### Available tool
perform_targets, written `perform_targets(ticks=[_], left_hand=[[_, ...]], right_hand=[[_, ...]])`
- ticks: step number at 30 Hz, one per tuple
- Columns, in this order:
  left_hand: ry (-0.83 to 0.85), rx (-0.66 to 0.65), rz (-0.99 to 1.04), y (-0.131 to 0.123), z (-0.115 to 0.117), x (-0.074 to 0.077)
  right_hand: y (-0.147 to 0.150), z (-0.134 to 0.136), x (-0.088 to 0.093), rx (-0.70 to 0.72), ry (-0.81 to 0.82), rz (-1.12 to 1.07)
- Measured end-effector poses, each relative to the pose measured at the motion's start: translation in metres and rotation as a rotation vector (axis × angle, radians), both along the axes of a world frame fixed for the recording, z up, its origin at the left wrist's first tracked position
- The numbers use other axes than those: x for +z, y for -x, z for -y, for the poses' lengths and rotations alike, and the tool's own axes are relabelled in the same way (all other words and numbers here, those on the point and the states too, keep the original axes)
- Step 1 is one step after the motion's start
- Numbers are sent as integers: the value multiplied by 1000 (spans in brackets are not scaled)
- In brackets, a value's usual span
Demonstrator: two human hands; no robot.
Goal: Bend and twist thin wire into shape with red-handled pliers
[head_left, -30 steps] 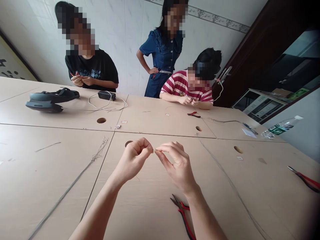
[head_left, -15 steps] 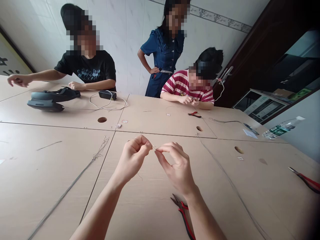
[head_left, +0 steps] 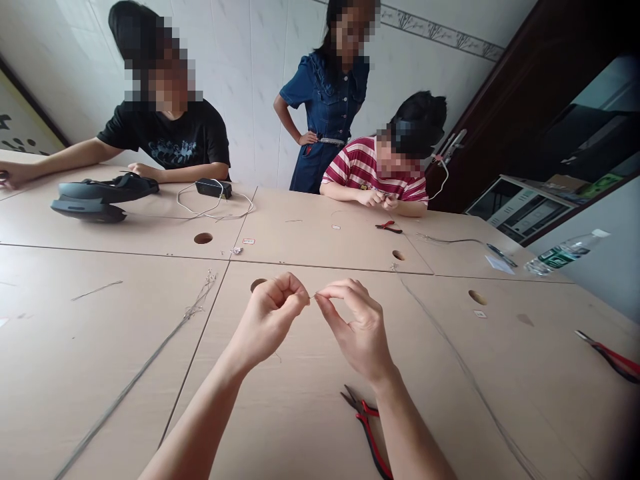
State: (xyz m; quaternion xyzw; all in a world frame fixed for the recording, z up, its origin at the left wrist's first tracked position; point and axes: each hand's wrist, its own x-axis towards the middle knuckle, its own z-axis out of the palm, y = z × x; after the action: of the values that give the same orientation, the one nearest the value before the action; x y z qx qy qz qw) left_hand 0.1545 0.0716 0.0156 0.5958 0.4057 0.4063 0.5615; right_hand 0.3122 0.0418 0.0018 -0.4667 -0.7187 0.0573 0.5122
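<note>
Between my two hands runs a thin wire, pinched at both sides over the middle of the table. My left hand is closed on it between thumb and forefinger. From the right, my right hand pinches the wire with thumb and fingertips. A loose strand hangs below my left hand. Pliers with red and black handles lie beside my right forearm. To the left lies a bundle of thin wires with small bits at its far end; another wire bundle stretches along the right.
Across the table sit two people, and a third stands behind. A headset and a black box with a white cable are at the far left. More pliers and a water bottle are on the right.
My hands have shifted slightly, and the right fingertips sit a little higher. The person at far left has stretched an arm further left.
</note>
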Motion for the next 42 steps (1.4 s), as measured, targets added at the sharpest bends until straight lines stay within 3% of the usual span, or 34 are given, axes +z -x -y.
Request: perform_targets(ticks=[9,18,24,31,42], left_hand=[[-41,117,-42,-4,-1,2],[-55,71,-136,-6,2,-3],[-2,93,-131,-5,0,-4],[-9,85,-118,-6,-2,-5],[43,67,-47,-9,1,-2]], right_hand=[[3,8,7,56,36,62],[-1,6,6,-5,-32,-12],[-6,2,2,-80,28,-149],[-5,-1,1,58,147,-102],[-4,-2,-1,83,144,-89]])
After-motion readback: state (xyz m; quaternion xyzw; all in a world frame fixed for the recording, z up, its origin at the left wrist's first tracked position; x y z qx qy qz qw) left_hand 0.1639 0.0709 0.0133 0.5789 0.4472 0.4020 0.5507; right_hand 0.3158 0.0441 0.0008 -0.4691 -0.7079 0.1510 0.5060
